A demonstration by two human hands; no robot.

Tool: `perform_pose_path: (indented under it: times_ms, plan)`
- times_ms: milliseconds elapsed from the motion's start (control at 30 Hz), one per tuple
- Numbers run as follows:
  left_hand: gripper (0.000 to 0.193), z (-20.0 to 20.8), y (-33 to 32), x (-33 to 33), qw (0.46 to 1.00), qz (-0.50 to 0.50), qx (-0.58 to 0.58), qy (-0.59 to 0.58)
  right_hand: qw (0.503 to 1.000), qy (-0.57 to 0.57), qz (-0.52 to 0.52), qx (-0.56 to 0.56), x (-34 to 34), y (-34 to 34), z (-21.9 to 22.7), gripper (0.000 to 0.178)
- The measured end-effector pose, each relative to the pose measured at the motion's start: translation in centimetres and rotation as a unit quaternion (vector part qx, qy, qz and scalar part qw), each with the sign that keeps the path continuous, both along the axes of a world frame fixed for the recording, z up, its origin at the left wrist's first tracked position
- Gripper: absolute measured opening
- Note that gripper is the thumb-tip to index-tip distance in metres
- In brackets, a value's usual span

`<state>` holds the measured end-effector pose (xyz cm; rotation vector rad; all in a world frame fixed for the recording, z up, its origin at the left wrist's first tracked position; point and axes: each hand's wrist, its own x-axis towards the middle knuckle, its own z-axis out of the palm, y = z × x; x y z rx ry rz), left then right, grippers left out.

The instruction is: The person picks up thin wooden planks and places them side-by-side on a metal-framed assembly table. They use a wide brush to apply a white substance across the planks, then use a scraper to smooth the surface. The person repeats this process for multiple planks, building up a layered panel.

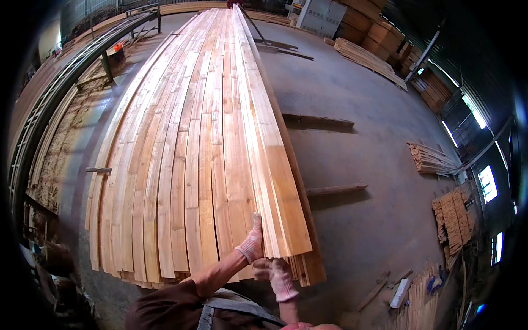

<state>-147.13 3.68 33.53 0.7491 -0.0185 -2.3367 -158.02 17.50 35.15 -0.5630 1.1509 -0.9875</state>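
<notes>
A long stack of pale wooden boards (195, 165) stretches away in front of me, its near ends uneven. Along its right edge several boards (280, 192) stand raised above the flat layer, packed together. My left hand (252, 242), in a pale knitted glove, rests its stretched fingers along the left side of these raised boards, close to their near end. Just below that end is my right hand (280, 278), gloved too, its fingers pointing left beside the board ends. They are smeared, so their grip is unclear.
Dark wooden bearers (336, 190) stick out from under the stack on the right. A long metal rack (60, 82) runs along the left. Board piles (454, 220) and loose strips (421, 302) lie on the floor at right, with a grey cabinet (320, 16) at the back.
</notes>
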Motion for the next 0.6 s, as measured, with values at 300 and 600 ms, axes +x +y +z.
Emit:
perform_pose_path:
  times_ms: [300,600]
  plan:
    - [0.102,2.1,-0.3,-0.4,0.999,0.015,0.014,-0.043,0.862,0.408,-0.09,-0.288,-1.0,-3.3,21.2,0.101]
    - [0.102,2.7,-0.1,-0.5,0.994,0.067,-0.062,0.061,0.834,0.457,0.022,-0.309,-0.4,-7.0,21.5,0.063]
